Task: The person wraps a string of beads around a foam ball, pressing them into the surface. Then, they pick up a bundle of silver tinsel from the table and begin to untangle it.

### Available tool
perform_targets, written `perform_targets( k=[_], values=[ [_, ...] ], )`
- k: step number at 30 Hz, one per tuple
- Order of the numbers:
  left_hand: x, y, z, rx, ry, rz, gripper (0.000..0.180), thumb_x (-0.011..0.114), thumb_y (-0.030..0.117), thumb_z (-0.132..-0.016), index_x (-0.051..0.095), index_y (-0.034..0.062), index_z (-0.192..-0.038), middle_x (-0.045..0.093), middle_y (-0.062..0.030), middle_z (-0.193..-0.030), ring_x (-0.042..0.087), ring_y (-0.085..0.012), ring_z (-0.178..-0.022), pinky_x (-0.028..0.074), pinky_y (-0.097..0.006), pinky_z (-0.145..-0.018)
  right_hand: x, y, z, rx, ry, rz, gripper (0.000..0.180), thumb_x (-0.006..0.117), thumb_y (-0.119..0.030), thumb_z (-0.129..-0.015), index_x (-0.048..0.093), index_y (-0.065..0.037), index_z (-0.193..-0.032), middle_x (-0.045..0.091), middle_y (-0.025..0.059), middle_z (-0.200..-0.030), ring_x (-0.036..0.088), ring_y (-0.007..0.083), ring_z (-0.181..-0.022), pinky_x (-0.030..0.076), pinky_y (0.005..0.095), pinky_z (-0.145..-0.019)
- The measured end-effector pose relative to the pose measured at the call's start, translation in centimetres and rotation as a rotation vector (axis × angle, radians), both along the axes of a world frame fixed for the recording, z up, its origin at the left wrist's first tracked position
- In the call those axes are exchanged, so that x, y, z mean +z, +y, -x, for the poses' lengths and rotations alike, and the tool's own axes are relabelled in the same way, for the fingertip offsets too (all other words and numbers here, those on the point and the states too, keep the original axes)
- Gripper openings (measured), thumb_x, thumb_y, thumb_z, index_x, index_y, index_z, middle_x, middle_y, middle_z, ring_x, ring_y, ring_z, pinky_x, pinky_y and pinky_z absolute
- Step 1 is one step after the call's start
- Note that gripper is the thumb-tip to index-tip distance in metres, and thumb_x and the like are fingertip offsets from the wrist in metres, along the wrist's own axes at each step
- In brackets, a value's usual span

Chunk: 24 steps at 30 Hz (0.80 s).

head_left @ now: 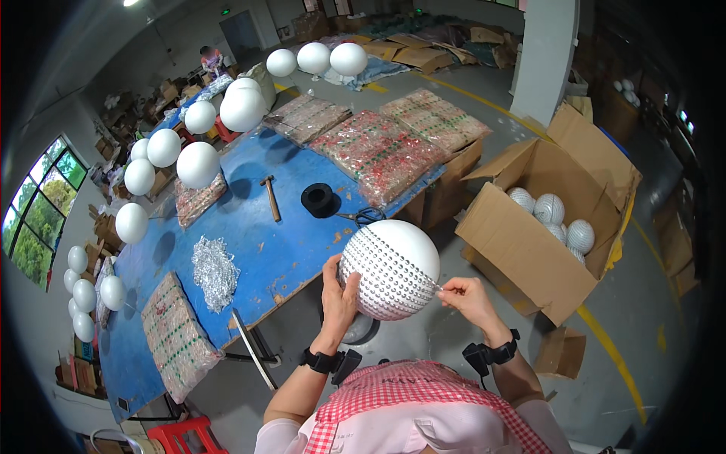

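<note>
A big white ball (412, 246) is held in front of me, its lower part wound with rows of silver bead trim (382, 276) and its upper right part bare white. My left hand (338, 296) cups the ball from the left, thumb pressed against the beaded rows. At the ball's right edge my right hand (470, 301) pinches the silver bead strand (437, 287) between thumb and fingertips. Beyond the ball, black-handled scissors (367, 216) lie on the blue table (261, 261), next to a black roll (320, 200).
A hammer (271, 198) and a pile of silver strands (214, 274) lie on the table, with plastic-wrapped packs (378, 151) along its far side. Several white balls (198, 165) stand raised around it. An open carton (522, 246) of silver-striped balls sits right. Another person (212, 62) is far back.
</note>
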<state>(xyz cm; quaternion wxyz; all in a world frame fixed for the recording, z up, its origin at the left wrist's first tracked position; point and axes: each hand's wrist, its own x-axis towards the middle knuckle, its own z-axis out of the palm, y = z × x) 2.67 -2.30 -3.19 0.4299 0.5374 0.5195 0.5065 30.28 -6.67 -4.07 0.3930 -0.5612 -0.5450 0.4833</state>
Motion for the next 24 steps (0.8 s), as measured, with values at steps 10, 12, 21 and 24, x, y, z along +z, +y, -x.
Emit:
perform_targets(
  k=[10, 12, 21, 24],
  values=[
    [2.5, -0.4, -0.3, 0.132, 0.557, -0.407, 0.053, 0.066, 0.013, -0.084, 0.046, 0.0021, -0.132, 0.045, -0.0258, -0.134, 0.045, -0.0406, -0.123, 0.038, -0.045, -0.102, -0.6, 0.0, -0.6, -0.084, -0.173, 0.037, 0.015, 0.060, -0.014, -0.089, 0.066, -0.001, -0.085, 0.063, 0.0013, -0.066, 0.054, 0.0075, -0.056, 0.042, 0.0227, -0.053],
    [3.3, -0.3, -0.6, -0.028, 0.603, -0.543, 0.052, 0.068, 0.016, -0.083, 0.051, 0.0041, -0.130, 0.043, -0.0254, -0.136, 0.040, -0.0432, -0.128, 0.035, -0.046, -0.104, -0.6, -0.2, -0.4, -0.064, 0.261, 0.049, 0.016, 0.058, -0.014, -0.092, 0.066, -0.001, -0.088, 0.063, 0.0021, -0.069, 0.056, 0.0070, -0.061, 0.044, 0.0222, -0.057],
    [4.8, -0.3, -2.5, -0.222, 0.925, -0.652, 0.048, 0.069, 0.036, -0.082, 0.059, 0.0236, -0.127, 0.042, -0.0189, -0.138, 0.035, -0.0410, -0.131, 0.022, -0.058, -0.108, 2.3, -0.7, 1.0, -0.172, 0.386, -0.128, 0.017, 0.061, -0.014, -0.091, 0.068, 0.000, -0.100, 0.065, 0.0024, -0.074, 0.057, 0.0071, -0.068, 0.045, 0.0213, -0.062],
    [4.5, 0.0, -2.6, -0.254, 0.919, -0.666, 0.043, 0.069, 0.030, -0.083, 0.061, 0.0269, -0.125, 0.041, -0.0195, -0.138, 0.034, -0.0405, -0.132, 0.021, -0.059, -0.108, 3.2, -1.4, 2.0, -0.271, 0.254, -0.273, 0.018, 0.065, -0.014, -0.088, 0.069, 0.000, -0.098, 0.065, 0.0012, -0.075, 0.058, 0.0065, -0.069, 0.045, 0.0224, -0.062]
  ],
)
